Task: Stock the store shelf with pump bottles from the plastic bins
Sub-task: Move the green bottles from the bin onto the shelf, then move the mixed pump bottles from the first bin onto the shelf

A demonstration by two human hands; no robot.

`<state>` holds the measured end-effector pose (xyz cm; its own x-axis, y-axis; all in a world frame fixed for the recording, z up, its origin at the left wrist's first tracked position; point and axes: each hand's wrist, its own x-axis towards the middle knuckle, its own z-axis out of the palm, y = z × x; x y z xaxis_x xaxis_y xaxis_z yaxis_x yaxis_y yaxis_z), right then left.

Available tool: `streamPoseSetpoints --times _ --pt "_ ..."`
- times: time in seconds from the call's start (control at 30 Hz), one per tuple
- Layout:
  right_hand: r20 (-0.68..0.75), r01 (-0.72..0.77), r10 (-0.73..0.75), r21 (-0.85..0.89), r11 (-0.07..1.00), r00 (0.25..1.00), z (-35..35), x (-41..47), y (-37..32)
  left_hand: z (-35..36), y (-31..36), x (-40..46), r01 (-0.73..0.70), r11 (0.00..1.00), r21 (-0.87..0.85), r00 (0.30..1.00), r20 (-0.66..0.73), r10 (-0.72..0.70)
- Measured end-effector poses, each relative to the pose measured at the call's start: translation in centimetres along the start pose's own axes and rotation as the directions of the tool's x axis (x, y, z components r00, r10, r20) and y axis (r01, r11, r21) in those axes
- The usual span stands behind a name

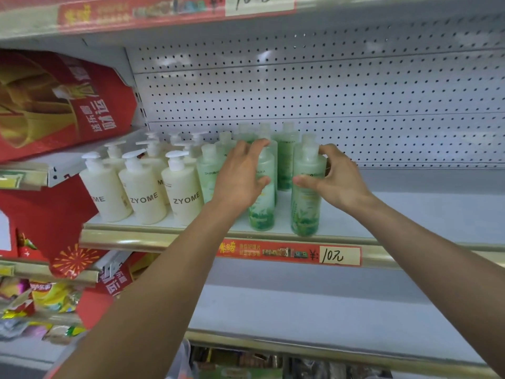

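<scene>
Head view, store shelf (410, 214), centre of frame. Item: cream pump bottles (144, 198) marked ZYOME, several rows deep, standing upright at the shelf's left end. Item: green bottles (284, 160) with leaf print, grouped just right of the cream ones, upright. My left hand (240, 179) wraps a front green bottle (262, 209), fingers curled over its shoulder, thumb on its side. My right hand (336, 179) grips the rightmost green bottle (306, 203), thumb across its front, fingers behind its neck; that bottle stands at the shelf's front edge. Item: red price strip (289, 253), handwritten tag, below the edge. Item: red gift boxes (54, 105), upper left. Item: snack packets (41, 299), lower left.
</scene>
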<state>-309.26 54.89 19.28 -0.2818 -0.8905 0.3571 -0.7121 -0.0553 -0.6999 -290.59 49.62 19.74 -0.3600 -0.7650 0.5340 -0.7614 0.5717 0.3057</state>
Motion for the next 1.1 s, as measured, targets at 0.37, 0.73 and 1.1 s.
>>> streamPoseSetpoints --times 0.37,0.73,1.1 --pt "-0.016 0.005 -0.006 -0.081 0.997 1.000 1.0 -1.0 -0.1 0.0 0.1 -0.7 0.016 1.000 0.012 0.999 0.030 -0.016" --pt "-0.177 0.143 -0.273 -0.526 0.838 0.946 -0.8 -10.7 0.4 -1.3 1.6 -10.3 -0.072 0.997 0.012 0.993 -0.092 0.072" --pt "-0.168 -0.222 0.159 -0.487 0.845 0.973 -3.8 -23.9 9.2 6.6 5.7 -19.9 -0.081 0.971 -0.226 0.919 0.361 0.161"
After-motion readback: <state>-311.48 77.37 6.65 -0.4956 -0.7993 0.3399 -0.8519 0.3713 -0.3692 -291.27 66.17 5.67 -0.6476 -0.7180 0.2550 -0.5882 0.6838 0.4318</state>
